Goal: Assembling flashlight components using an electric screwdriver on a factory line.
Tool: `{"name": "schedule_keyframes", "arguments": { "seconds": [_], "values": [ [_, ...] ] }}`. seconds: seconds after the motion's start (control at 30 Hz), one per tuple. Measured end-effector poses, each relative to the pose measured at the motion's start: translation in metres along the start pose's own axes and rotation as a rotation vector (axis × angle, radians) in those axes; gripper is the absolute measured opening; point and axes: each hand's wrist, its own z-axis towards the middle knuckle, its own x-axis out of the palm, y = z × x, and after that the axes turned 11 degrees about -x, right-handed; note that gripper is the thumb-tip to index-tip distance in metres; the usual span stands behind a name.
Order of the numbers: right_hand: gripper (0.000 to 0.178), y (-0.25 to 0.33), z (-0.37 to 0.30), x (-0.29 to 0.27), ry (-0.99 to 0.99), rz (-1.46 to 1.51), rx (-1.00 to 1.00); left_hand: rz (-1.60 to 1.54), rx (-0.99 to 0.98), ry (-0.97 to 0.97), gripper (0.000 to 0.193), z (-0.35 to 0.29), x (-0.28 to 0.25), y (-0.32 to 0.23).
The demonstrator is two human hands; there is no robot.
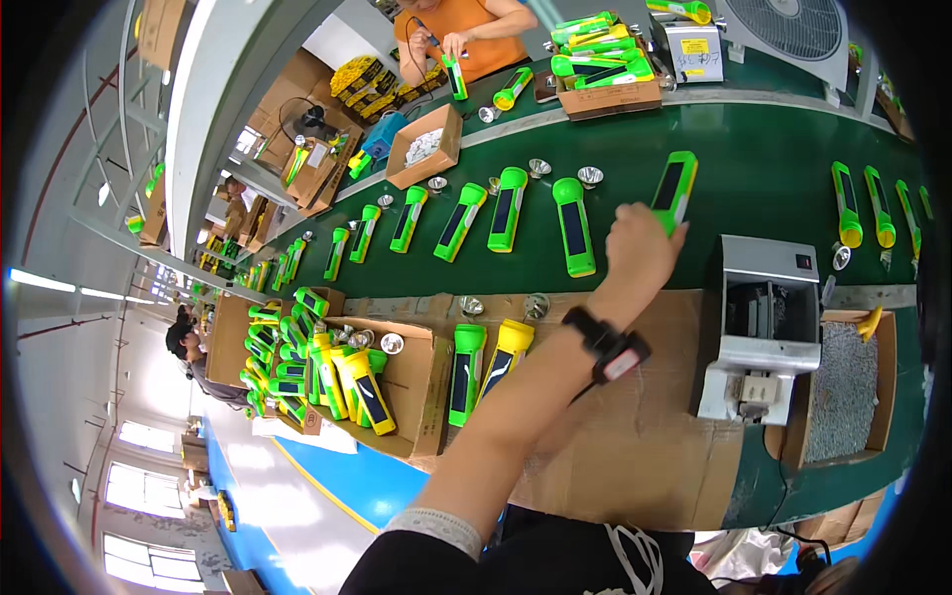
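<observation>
My left hand [640,250], a dark band with a small device on its wrist, reaches out over the green bench. Its fingers are closed round the lower end of a green and yellow flashlight [676,183] with a dark panel along its face. Left of it, a similar green flashlight [573,228] lies on the bench, with a silver reflector cup [590,177] just beyond. Closer to me, a green flashlight [466,375] and a yellow flashlight [507,355] lie side by side on cardboard, under my forearm's left side. My right hand is not visible.
A grey machine [769,260] stands at right, beside a carton of small metal parts [886,436]. At left, a cardboard box [433,397] holds several flashlights and reflectors. More flashlights line the green bench [754,149]. Across it, a person in orange [486,40] handles a flashlight.
</observation>
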Motion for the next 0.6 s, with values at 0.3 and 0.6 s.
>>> {"name": "schedule_keyframes", "arguments": {
  "seconds": [0.3, 0.6],
  "values": [
    [0.100, 0.008, -0.055, -0.087, -0.144, -0.048, -0.007, 0.229, 0.020, 0.216, 0.064, 0.062, 0.098, -0.053],
    [0.096, 0.024, -0.130, -0.109, -0.300, -0.094, 0.041, 0.720, -0.165, -0.045, 0.075, 0.016, 0.002, 0.033]
  ]
}}
